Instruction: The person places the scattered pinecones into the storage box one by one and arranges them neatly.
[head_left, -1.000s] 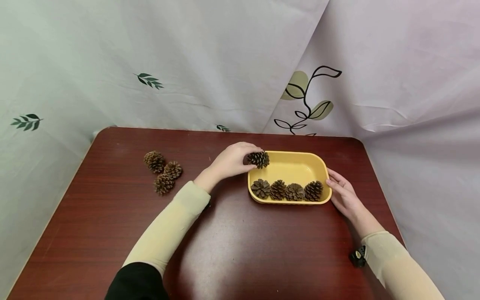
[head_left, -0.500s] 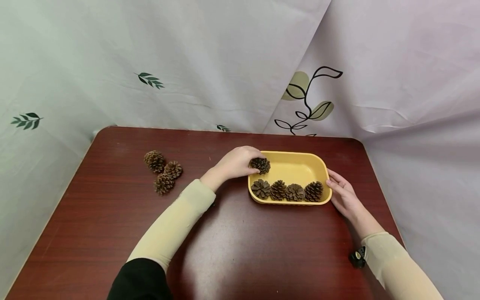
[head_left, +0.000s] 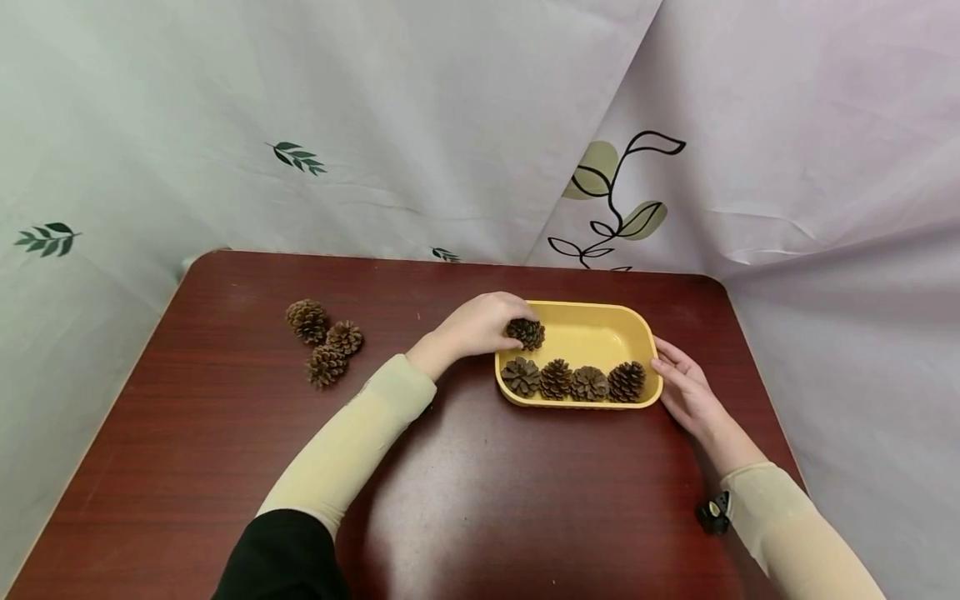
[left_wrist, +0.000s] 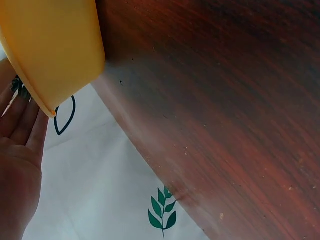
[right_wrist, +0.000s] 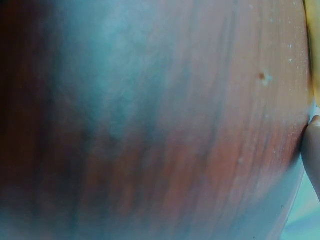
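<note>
My left hand [head_left: 483, 325] holds a brown pine cone [head_left: 528, 335] between thumb and fingers, over the left end of a yellow rectangular tray [head_left: 592, 312]. In the left wrist view that hand [left_wrist: 20, 170] reaches behind the wall of the tray [left_wrist: 55, 45], and only a dark bit of the cone shows. Several pine cones [head_left: 588, 384] stand in a row along the tray's near side. My right hand [head_left: 690, 392] grips the tray's right end, thumb at the rim and fingers along the outer wall. In the right wrist view just one digit [right_wrist: 312, 150] shows beside a yellow strip.
Three more pine cones [head_left: 327, 367] lie clustered on the left of the dark red wooden table [head_left: 480, 500]. A pale curtain [head_left: 420, 125] with leaf prints hangs behind the table's far edge and along its sides.
My left hand has come slightly right and nearer with its pine cone, lowering it toward the tray. The cone has turned a little. The right hand and tray stay in place.
</note>
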